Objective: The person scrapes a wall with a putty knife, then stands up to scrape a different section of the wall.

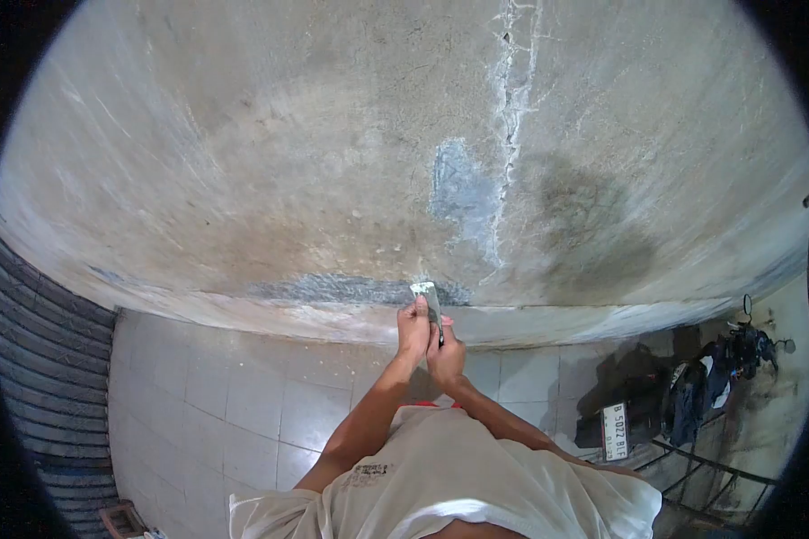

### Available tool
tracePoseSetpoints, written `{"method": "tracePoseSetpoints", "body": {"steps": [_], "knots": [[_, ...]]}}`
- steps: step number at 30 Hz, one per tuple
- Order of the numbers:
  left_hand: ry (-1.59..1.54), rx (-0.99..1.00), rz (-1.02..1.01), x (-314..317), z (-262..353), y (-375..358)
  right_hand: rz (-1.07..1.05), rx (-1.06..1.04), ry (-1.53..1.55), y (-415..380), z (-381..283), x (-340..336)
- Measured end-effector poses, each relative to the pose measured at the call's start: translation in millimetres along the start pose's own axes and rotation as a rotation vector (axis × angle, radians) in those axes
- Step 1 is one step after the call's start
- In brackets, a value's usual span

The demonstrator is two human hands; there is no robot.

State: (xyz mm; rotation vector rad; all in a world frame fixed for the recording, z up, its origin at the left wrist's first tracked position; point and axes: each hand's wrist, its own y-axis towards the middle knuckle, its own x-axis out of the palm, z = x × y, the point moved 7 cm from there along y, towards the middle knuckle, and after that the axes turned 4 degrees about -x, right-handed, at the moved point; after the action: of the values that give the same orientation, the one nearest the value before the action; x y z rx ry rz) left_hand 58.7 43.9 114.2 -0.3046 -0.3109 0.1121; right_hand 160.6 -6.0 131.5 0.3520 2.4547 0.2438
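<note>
Both of my hands are on a scraper [433, 305], whose flat metal blade points up at the lower wall [360, 180]. The fingers of my left hand [413, 329] press on the blade near its tip. My right hand [447, 357] is closed around the dark handle just below. Pale residue shows on the blade's end. The blade tip is at a long grey scraped strip [342, 288] low on the wall; whether it touches cannot be made out. Above it lies a bluish-grey bare patch [461, 189] beside a vertical crack [511, 117].
A ribbed metal shutter [49, 359] stands on the left. Light floor tiles [216, 386] run along the wall's base. To the right are a motorbike [706, 377] with a number plate [615, 432] and a dark metal rack [715, 476].
</note>
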Motion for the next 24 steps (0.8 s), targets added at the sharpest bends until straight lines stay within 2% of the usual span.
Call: {"method": "tracePoseSetpoints", "body": {"steps": [2,4,8,12,16,19,21,23,24], "knots": [[0.051,-0.028,0.013,2,11,-2,0.008,-0.026,0.022,8,-10,-3],[-0.059,0.096,-0.025,4,21,-5,0.035,-0.035,0.008,7,-12,-2],[-0.063,0.023,0.009,2,-7,-3,0.063,-0.039,0.005,-5,0,-1],[0.030,0.105,0.022,1,46,-8,0.064,-0.066,-0.024,13,-16,3],[-0.038,0.077,0.025,1,16,-7,0.045,-0.038,0.043,1,-9,1],[-0.078,0.061,0.066,1,19,-7,0.040,-0.043,0.072,4,-15,-3],[-0.029,0.087,0.054,-3,31,-6,0.037,-0.058,-0.067,11,-28,-4],[-0.042,0.109,0.035,-2,45,-9,0.028,-0.065,-0.060,9,-21,0],[-0.039,0.092,0.040,-2,34,-8,0.023,-0.074,-0.051,7,-18,2]]}}
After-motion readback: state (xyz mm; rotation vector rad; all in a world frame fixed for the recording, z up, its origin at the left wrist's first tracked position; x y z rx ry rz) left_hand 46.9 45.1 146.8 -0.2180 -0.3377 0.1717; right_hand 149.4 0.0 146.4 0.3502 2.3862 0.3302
